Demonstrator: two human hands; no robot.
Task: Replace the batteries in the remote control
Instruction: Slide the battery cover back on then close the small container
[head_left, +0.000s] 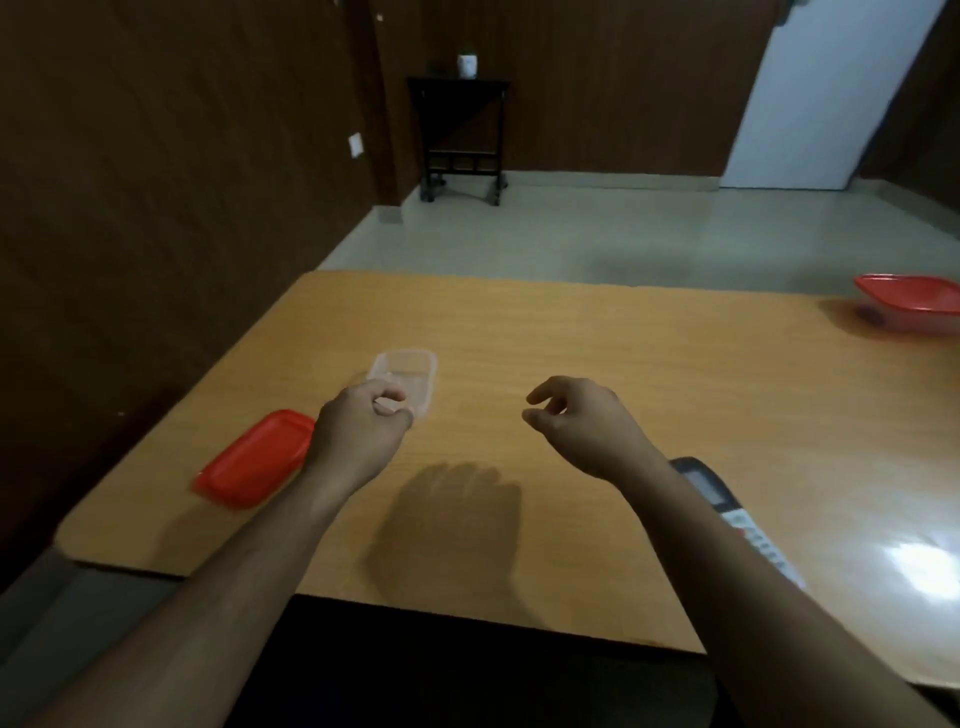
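Note:
The remote control (727, 512) lies on the wooden table (623, 364) at the right, partly hidden under my right forearm; its dark screen end and white button part show. My right hand (582, 426) hovers over the table's middle with fingers curled and apart, holding nothing. My left hand (358, 431) is at the near edge of a small clear plastic container (408, 371), fingers curled against its rim. The container's inside is too blurred to make out. No batteries are visible.
A red lid (254, 460) lies flat at the table's left, beside my left wrist. A red tray (914, 306) stands at the far right edge. Beyond the table are a pale floor, a dark side table (460, 135) and brown walls.

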